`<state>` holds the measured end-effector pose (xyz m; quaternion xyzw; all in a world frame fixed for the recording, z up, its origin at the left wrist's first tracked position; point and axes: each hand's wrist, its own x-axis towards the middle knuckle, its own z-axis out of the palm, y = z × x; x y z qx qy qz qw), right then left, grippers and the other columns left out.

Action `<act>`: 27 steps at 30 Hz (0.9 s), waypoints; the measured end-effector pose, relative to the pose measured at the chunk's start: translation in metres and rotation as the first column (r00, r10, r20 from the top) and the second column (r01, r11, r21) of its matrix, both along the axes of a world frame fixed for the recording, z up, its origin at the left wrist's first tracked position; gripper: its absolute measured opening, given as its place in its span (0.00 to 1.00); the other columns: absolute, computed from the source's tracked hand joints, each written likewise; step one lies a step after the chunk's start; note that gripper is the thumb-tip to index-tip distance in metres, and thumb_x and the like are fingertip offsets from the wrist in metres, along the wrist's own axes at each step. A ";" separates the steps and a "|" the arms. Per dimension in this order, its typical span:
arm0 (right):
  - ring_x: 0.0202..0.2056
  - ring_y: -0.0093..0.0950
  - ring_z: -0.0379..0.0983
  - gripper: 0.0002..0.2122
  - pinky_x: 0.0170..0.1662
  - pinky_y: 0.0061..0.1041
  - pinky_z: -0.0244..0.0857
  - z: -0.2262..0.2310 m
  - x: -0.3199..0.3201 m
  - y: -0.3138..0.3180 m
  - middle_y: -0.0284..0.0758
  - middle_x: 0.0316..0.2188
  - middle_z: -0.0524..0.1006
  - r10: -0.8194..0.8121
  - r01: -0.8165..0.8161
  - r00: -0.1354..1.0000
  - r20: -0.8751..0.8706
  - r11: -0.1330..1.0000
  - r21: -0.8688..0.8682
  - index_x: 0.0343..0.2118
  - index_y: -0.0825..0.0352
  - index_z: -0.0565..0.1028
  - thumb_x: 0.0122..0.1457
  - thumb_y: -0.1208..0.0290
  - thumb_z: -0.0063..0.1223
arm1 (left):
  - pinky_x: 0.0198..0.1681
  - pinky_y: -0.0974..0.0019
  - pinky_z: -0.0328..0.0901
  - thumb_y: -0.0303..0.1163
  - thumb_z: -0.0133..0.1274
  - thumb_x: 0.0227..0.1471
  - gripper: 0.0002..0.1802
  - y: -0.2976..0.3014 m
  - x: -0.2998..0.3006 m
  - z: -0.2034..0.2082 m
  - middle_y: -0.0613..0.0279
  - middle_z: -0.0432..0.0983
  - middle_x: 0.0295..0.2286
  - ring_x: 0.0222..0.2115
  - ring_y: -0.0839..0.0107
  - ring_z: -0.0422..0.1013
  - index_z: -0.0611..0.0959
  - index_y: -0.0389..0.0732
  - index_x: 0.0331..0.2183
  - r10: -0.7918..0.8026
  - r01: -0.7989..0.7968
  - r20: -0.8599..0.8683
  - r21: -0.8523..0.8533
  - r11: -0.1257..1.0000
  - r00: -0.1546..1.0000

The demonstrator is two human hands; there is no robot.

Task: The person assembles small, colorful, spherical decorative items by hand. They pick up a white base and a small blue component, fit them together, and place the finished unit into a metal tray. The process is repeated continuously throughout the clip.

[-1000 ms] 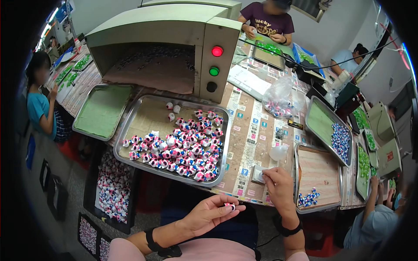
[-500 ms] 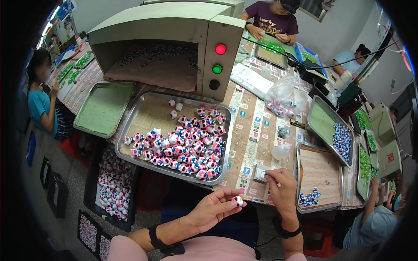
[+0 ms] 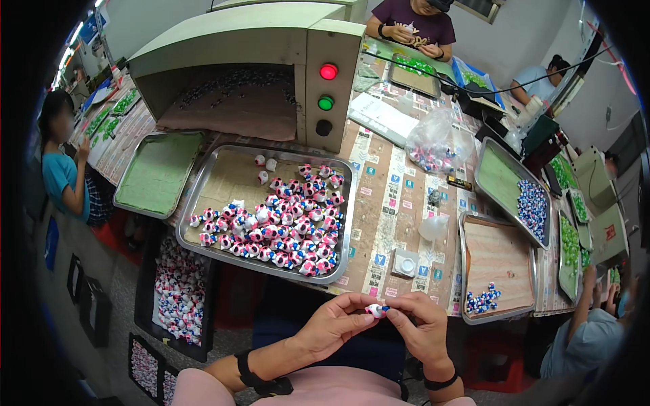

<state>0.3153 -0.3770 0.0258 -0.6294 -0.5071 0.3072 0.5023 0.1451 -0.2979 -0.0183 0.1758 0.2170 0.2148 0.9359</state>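
In front of my body, above the near table edge, both hands meet at one small toy figurine head, white with pink and black. My left hand pinches it between thumb and fingertips. A tiny blue piece is pinched in my right hand and touches the head's right side; whether it is joined cannot be seen. Just beyond, a small square white block with a round top sits on the table. At the right, a paper-lined tray holds several small blue-and-white parts.
A metal tray full of pink, white and blue figurines lies left of centre, before a conveyor oven. Beside it is a green-lined tray. A crate of figurines stands lower left. A clear bag and co-workers are beyond.
My right hand has left the white block and come toward me and left, bringing the blue piece to the figurine head in my left hand. The view has shifted slightly.
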 end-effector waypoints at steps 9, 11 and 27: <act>0.29 0.24 0.75 0.09 0.32 0.19 0.67 0.005 0.005 0.003 0.36 0.28 0.78 0.096 -0.095 0.995 0.041 0.995 -0.017 0.36 0.67 0.81 0.51 0.79 0.62 | 0.49 0.67 0.70 0.17 0.56 0.50 0.16 -0.003 -0.001 -0.003 0.53 0.75 0.41 0.41 0.69 0.74 0.78 0.32 0.44 0.048 -0.022 -0.125 0.202 0.979 0.991; 0.29 0.24 0.75 0.09 0.32 0.19 0.67 0.001 0.007 0.002 0.36 0.28 0.78 0.112 -0.112 0.994 0.011 0.994 -0.014 0.36 0.67 0.81 0.50 0.79 0.62 | 0.47 0.67 0.71 0.17 0.57 0.49 0.16 -0.003 -0.002 -0.002 0.53 0.76 0.40 0.40 0.68 0.74 0.78 0.32 0.43 0.051 -0.014 -0.142 0.245 0.969 0.989; 0.36 0.28 0.75 0.08 0.40 0.23 0.67 0.005 0.021 0.011 0.39 0.33 0.79 0.022 -0.023 1.000 0.005 0.997 0.077 0.38 0.69 0.80 0.54 0.77 0.59 | 0.38 0.71 0.67 0.25 0.60 0.46 0.14 0.131 -0.095 0.051 0.61 0.77 0.34 0.34 0.73 0.72 0.81 0.36 0.39 0.869 0.327 -0.201 0.944 0.048 0.452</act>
